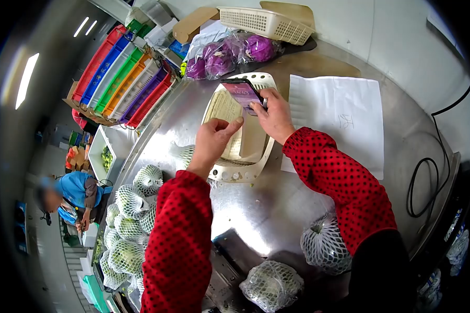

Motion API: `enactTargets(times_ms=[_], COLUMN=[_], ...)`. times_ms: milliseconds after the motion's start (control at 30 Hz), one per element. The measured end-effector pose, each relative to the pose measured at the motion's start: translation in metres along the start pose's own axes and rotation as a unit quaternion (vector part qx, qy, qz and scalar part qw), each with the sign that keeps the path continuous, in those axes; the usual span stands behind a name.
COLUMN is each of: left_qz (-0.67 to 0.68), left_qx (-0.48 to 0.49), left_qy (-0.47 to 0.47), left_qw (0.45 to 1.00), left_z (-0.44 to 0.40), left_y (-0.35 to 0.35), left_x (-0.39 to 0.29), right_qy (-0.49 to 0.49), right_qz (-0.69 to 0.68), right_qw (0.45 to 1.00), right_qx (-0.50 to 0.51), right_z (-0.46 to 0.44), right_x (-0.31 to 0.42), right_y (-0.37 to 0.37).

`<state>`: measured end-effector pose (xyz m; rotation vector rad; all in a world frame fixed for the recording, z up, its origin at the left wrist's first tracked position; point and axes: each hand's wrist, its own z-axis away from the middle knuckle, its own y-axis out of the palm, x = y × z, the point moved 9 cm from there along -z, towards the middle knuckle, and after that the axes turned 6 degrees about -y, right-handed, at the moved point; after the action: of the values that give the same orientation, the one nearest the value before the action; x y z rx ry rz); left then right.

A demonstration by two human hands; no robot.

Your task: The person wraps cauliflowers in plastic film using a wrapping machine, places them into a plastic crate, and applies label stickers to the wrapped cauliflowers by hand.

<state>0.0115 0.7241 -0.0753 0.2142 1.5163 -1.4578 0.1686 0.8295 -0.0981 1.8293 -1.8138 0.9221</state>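
My right hand [275,116] is closed around a dark-edged smartphone [242,95], whose lit screen is pink and purple. Just below and left of the phone, my left hand [214,142] has its fingers curled and its thumb against the index finger, with nothing seen in it. Both hands are over a white plastic basket [234,173] on the metal table. Inside the basket lie a stack of pale printed sheets [222,110] and a plain tan piece of card [252,136], partly hidden by my hands.
A large white paper [339,117] lies at right. Net-wrapped round vegetables [125,255] pile up at left; two more [272,286] sit near me. Wrapped purple cabbages [219,58] and another basket [266,23] stand behind. A co-worker [77,193] is far left; a black cable [428,161] hangs right.
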Motion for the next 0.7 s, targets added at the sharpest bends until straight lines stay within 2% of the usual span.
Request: enactTargets(times_ms=[33, 167, 233, 367, 433, 700], left_qz=[-0.057, -0.041, 0.047, 0.077, 0.114, 0.138], left_qx=[-0.027, 0.001, 0.059, 0.075, 0.092, 0.098], left_qy=[0.008, -0.001, -0.054, -0.063, -0.105, -0.116], left_qw=[0.998, 0.999, 0.996, 0.992, 0.984, 0.979], left_z=[-0.011, -0.011, -0.007, -0.007, -0.008, -0.017], left_y=[0.003, 0.026, 0.036, 0.038, 0.039, 0.042], left_x=[0.020, 0.040, 0.046, 0.051, 0.058, 0.072], right_qy=[0.010, 0.003, 0.003, 0.000, -0.001, 0.002], right_qz=[-0.005, 0.004, 0.006, 0.003, 0.000, -0.007], right_qw=[1.000, 1.000, 1.000, 1.000, 1.000, 1.000], right_qx=[-0.003, -0.003, -0.004, -0.008, -0.013, -0.017], right_z=[0.000, 0.000, 0.000, 0.000, 0.000, 0.000], right_x=[-0.002, 0.001, 0.000, 0.001, 0.001, 0.003], right_y=[0.001, 0.000, 0.001, 0.002, 0.002, 0.001])
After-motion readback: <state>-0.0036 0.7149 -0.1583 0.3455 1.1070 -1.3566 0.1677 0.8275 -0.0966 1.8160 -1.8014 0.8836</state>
